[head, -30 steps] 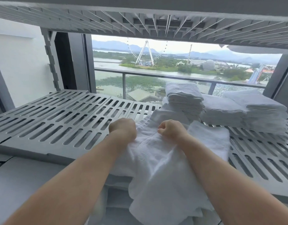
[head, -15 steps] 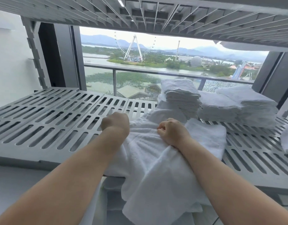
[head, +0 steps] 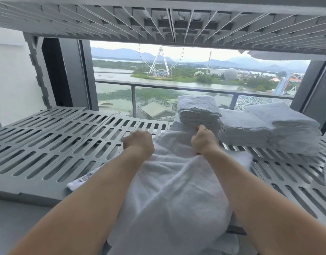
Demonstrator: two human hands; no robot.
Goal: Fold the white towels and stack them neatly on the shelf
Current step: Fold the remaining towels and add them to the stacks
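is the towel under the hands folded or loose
Loose, not folded: the towel lies rumpled across the shelf, its near end hanging over the front edge, gripped by the left hand and right hand.

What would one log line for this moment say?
step: folding | left hand: grips towel | right hand: grips towel | shelf: folded stacks at right

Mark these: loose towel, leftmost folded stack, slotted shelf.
loose towel (head: 173, 190), head view, on its draped middle.
leftmost folded stack (head: 197, 107), head view, on the top towel's upper face.
slotted shelf (head: 48, 144), head view, on bare slats at left.
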